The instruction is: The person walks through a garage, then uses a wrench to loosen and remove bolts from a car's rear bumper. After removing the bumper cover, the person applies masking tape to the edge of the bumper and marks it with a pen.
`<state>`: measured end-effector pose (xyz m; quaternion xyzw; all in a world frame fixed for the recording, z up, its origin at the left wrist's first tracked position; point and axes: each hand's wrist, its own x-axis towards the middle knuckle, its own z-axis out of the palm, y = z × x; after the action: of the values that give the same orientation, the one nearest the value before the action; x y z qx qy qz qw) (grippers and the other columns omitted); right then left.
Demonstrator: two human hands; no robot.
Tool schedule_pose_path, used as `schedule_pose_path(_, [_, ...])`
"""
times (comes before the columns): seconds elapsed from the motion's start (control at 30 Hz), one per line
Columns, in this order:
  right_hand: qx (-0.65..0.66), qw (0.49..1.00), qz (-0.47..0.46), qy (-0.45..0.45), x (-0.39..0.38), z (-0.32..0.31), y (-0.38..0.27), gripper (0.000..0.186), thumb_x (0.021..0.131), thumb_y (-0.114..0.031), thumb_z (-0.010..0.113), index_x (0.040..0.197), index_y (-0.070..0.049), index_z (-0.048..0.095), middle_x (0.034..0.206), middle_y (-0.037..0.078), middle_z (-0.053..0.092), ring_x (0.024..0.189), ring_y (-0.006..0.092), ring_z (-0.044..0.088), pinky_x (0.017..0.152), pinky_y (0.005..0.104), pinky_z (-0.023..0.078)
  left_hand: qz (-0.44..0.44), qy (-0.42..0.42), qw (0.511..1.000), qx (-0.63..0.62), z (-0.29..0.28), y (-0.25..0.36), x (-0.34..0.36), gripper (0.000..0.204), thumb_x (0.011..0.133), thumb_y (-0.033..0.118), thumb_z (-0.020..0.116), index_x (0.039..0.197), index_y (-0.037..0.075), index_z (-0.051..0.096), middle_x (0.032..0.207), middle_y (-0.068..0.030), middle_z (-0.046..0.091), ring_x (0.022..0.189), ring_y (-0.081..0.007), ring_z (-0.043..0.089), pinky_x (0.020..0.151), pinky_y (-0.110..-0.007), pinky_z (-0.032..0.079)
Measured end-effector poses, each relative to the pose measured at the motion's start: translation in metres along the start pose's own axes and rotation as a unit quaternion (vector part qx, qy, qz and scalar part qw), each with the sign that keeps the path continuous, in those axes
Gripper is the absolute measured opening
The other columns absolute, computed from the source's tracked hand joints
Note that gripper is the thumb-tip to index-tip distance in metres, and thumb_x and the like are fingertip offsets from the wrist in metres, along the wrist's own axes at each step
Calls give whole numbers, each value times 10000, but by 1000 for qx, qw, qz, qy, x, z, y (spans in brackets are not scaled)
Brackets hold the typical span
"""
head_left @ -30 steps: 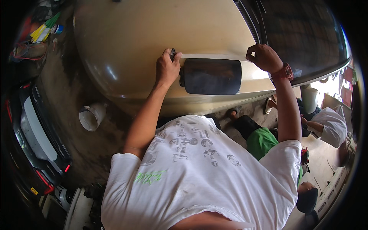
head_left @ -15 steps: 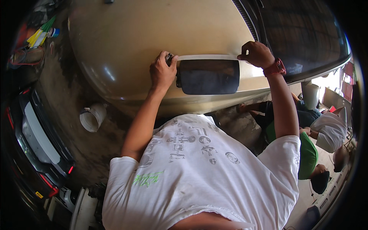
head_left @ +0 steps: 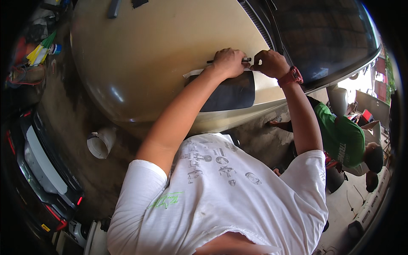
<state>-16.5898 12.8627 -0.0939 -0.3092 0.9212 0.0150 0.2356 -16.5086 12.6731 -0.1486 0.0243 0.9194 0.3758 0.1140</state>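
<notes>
A black rectangular sheet (head_left: pixel 233 95) lies on the gold car hood (head_left: pixel 140 55). A strip of white tape (head_left: pixel 192 73) runs along its far edge, its middle hidden by my left hand. My left hand (head_left: pixel 229 63) is closed over the strip around a slim dark stick-like tool (head_left: pixel 246 59), whose exact kind I cannot make out. Close to its right, my right hand (head_left: pixel 272 63) pinches the tape at its right end, though the fingertips partly cover it. A red watch (head_left: pixel 291 77) sits on my right wrist.
A dark windshield (head_left: pixel 325 38) rises at the right of the hood. Two dark pieces, one a block (head_left: pixel 114 8), rest at its far edge. A white bucket (head_left: pixel 102 143) lies on the floor at left, near another black car (head_left: pixel 46 161). A person in green (head_left: pixel 344 136) is at right.
My left hand has moved right along the strip, from its left end to beside my right hand. The strip's left end now lies free. The person in green has shifted.
</notes>
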Motion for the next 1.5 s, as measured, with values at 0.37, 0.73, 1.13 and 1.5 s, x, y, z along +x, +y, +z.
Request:
schedule_pose_path(0.37, [159, 957, 189, 155, -27, 45, -4, 254, 966, -315, 706, 1029, -107, 838, 900, 211, 782, 897, 423, 761, 834, 504, 600, -30, -95, 993, 59, 14, 2, 35, 413, 869, 555, 844, 1070, 194, 823, 1036, -107, 811, 1024, -349, 769, 922, -500, 592])
schedule_pose_path(0.73, [453, 877, 52, 150, -95, 6, -54, 698, 1076, -101, 644, 1688, -35, 316, 849, 67, 708, 768, 135, 624, 755, 299, 526, 10, 80, 976, -204, -39, -7, -26, 307, 972, 404, 805, 1094, 123, 827, 932, -55, 805, 872, -206, 750, 833, -401, 601])
schedule_pose_path(1.13, [312, 941, -98, -86, -61, -49, -84, 362, 1100, -223, 638, 1421, -55, 615, 828, 171, 719, 703, 239, 686, 684, 415, 512, -137, 287, 879, -354, -58, -88, -144, 147, 936, 172, 855, 905, 56, 771, 805, 14, 736, 768, -94, 655, 723, -315, 547])
schedule_pose_path(1.5, [3, 999, -24, -43, -13, -13, 8, 167, 947, -291, 771, 960, -129, 810, 906, 143, 782, 899, 366, 756, 836, 484, 587, -279, 277, 884, -252, 0, -116, -164, 328, 912, 288, 869, 798, 7, 742, 725, -41, 718, 698, -135, 637, 707, -352, 527])
